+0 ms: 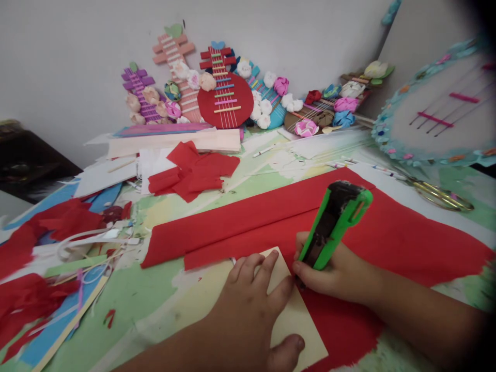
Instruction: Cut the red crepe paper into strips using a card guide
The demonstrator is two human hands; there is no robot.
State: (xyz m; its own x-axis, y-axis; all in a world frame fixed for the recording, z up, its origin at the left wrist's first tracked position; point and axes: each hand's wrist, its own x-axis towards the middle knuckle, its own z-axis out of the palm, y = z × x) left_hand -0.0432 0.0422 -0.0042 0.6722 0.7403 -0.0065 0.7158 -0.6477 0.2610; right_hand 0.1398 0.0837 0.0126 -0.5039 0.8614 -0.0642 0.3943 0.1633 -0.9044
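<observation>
My left hand lies spread on a cream-coloured card, pressing it onto a sheet of red crepe paper. In my right hand is a green and black utility knife, gripped upright with its lower end at the card's right edge. My fingers hide the blade. A folded band of the red paper runs to the left behind my hands.
Red paper scraps and strips lie at the back and left. Gold-handled scissors rest at the right. Decorated paper instruments lean against the wall, and a round framed piece stands at right.
</observation>
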